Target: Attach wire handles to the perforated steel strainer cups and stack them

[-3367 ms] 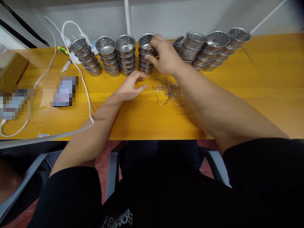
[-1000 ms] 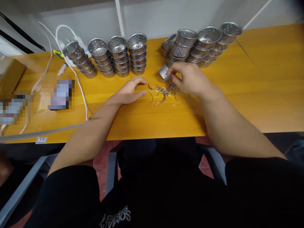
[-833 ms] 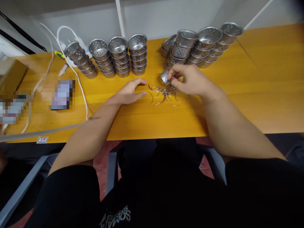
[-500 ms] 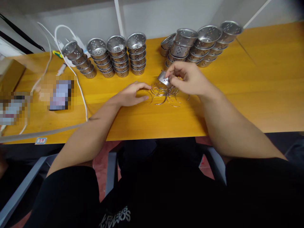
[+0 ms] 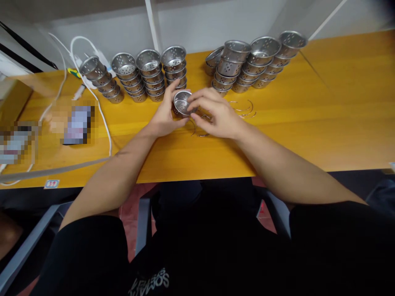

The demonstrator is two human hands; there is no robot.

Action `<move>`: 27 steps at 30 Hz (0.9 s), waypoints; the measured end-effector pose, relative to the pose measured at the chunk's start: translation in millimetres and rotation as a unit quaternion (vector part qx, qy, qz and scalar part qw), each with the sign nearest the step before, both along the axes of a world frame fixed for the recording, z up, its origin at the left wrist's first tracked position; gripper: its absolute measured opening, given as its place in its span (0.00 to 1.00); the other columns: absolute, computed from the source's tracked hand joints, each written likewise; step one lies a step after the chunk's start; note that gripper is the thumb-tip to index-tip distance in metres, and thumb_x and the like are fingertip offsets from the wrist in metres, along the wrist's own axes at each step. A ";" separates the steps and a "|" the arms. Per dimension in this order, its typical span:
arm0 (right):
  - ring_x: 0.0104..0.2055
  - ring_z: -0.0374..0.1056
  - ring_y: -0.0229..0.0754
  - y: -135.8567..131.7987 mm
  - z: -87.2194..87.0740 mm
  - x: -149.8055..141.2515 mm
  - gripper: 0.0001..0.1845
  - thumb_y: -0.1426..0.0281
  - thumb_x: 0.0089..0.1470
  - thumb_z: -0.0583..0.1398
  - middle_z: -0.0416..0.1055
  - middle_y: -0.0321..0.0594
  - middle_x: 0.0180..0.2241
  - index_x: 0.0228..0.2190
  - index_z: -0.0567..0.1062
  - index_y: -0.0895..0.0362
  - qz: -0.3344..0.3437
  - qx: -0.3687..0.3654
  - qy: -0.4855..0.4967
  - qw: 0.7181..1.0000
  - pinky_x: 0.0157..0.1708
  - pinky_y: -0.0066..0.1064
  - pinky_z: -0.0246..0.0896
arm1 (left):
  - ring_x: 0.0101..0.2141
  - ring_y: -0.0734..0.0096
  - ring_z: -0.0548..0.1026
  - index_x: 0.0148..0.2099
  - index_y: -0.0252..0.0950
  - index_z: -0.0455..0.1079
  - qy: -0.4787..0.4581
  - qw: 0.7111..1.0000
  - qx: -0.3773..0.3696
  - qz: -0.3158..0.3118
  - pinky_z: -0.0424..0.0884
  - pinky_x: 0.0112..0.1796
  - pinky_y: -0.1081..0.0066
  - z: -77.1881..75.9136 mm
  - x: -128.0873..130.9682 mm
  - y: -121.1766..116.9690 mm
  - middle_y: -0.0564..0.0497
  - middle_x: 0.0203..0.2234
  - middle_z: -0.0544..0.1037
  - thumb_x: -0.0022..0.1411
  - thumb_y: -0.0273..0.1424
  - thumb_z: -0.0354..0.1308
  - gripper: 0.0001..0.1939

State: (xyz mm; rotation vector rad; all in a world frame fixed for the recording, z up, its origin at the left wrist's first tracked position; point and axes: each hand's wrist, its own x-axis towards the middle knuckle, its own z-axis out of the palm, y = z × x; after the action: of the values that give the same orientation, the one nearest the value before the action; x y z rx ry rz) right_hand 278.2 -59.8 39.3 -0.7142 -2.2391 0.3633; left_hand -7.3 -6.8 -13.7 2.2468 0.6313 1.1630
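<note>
Near the yellow wooden table's (image 5: 296,135) middle, the half-curled left hand (image 5: 165,115) and loosely bent right hand (image 5: 217,115) flank a perforated silvery metal cup (image 5: 182,103), likely light, stiff and slick, best gripped around its wall.

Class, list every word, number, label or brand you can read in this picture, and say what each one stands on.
"34", its last digit not quite clear: small label on the front edge of the table.
"SO", the rest too blurred: print on the black shirt.
Label at the right edge: cut off, unreadable.
</note>
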 end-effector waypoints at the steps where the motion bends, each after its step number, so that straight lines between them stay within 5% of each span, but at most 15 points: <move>1: 0.72 0.78 0.75 2.2 -1.4 1.3 0.17 0.51 0.86 0.66 0.84 0.52 0.67 0.64 0.89 0.41 -0.003 0.006 0.015 1.000 0.79 0.79 0.73 | 0.82 0.36 0.78 0.95 0.58 0.42 -0.003 1.000 0.023 -0.019 0.79 0.84 0.33 -6.8 -1.2 7.1 0.38 0.83 0.76 0.78 0.80 0.71 0.66; 5: 0.68 0.77 0.73 8.7 -8.5 2.2 0.21 0.50 0.88 0.65 0.81 0.55 0.63 0.67 0.89 0.44 -0.018 0.012 0.036 0.999 0.75 0.77 0.78 | 0.85 0.26 0.74 0.93 0.50 0.51 0.044 0.998 0.038 0.003 0.74 0.85 0.29 -20.8 -2.9 21.6 0.36 0.83 0.73 0.77 0.73 0.76 0.63; 11: 0.63 0.76 0.72 4.9 -13.7 -8.2 0.16 0.61 0.85 0.65 0.76 0.55 0.58 0.62 0.89 0.50 -0.035 0.016 -0.013 0.999 0.70 0.75 0.78 | 0.77 0.31 0.82 0.86 0.46 0.66 0.058 0.996 0.062 -0.016 0.80 0.83 0.37 -3.8 -1.5 5.6 0.36 0.77 0.81 0.78 0.67 0.79 0.52; 21: 0.65 0.75 0.72 4.7 -14.2 -6.2 0.18 0.57 0.87 0.66 0.76 0.54 0.59 0.67 0.88 0.47 -0.053 -0.009 -0.021 0.998 0.73 0.76 0.77 | 0.79 0.30 0.81 0.87 0.45 0.66 0.085 0.996 0.031 0.015 0.79 0.84 0.35 3.3 -5.8 1.7 0.35 0.79 0.80 0.75 0.61 0.82 0.53; 27: 0.72 0.76 0.76 1.8 -9.2 -6.2 0.25 0.54 0.87 0.65 0.80 0.56 0.68 0.75 0.86 0.46 -0.033 -0.014 0.011 0.999 0.80 0.81 0.73 | 0.79 0.30 0.82 0.87 0.46 0.64 0.062 0.997 0.030 0.021 0.83 0.81 0.34 -8.0 -9.3 12.8 0.35 0.79 0.80 0.77 0.69 0.79 0.55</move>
State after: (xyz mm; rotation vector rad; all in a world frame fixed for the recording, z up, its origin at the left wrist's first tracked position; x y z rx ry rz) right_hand 272.0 -58.0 30.1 -0.7920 -2.1882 0.3685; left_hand -16.6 6.1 -21.7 2.3809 0.7044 1.0814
